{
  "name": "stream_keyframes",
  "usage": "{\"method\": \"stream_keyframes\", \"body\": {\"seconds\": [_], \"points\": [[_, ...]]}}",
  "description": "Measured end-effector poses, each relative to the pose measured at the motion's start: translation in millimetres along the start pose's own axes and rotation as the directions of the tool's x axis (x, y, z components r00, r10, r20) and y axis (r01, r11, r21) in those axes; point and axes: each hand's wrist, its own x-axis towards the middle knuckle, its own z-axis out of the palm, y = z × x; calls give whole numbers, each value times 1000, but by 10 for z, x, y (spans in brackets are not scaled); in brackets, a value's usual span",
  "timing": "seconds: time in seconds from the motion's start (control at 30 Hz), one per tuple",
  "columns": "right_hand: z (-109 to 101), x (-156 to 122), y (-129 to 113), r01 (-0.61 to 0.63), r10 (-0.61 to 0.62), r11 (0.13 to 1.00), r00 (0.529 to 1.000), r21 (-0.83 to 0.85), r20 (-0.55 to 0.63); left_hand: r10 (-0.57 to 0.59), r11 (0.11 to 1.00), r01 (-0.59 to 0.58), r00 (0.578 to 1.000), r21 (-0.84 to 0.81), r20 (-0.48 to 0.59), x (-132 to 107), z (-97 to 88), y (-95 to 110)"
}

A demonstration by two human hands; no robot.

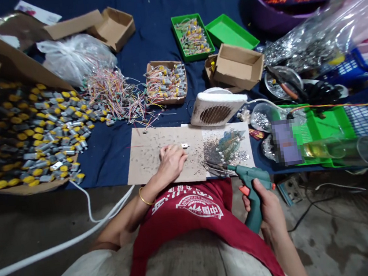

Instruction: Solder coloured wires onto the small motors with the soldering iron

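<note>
Two hands: left hand (171, 162) open on cardboard (148, 144), small metal part (184, 145) just past fingertips (181, 152); right hand (267, 206) gripping green soldering gun (251, 188).

Workshop: soldering gun (250, 182), heaped motors (27, 138)

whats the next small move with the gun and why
Probably bring the tip of the green soldering gun in the right hand across to the small motor: the left hand rests on the cardboard sheet right beside that motor, and the gun's tip lies short of it.
</note>
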Motion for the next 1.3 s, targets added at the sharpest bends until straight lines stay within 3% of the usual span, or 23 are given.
{"method": "stream_keyframes", "body": {"seconds": [0.13, 0.33, 0.5, 0.63, 0.73, 0.9, 1.3], "points": [[-87, 25, -83, 32, -28, 999, 994, 36, -106, 31, 997, -24, 995, 75, -91, 57, 46, -29], [-196, 96, 7, 155, -161, 987, 957, -42, -242, 91, 993, -87, 994, 75, -58, 275, 228, -106], [-294, 164, 87, 237, -276, 956, 927, -172, -253, 130, 990, -129, 991, 49, -12, 508, 352, 222], [-357, 155, 97, 300, -363, 892, 921, -338, -142, 111, 993, -110, 994, 47, -21, 508, 497, 548], [-380, 159, 77, 337, -388, 856, 920, -392, -56, 64, 997, -63, 997, 42, -31, 473, 606, 663], [-409, 236, 11, 396, -438, 788, 899, -472, 22, 48, 997, -43, 996, 68, -72, 478, 704, 705], [-418, 312, -69, 532, -561, 577, 810, -620, 173, 77, 990, -67, 994, 121, -76, 480, 734, 713]]}}
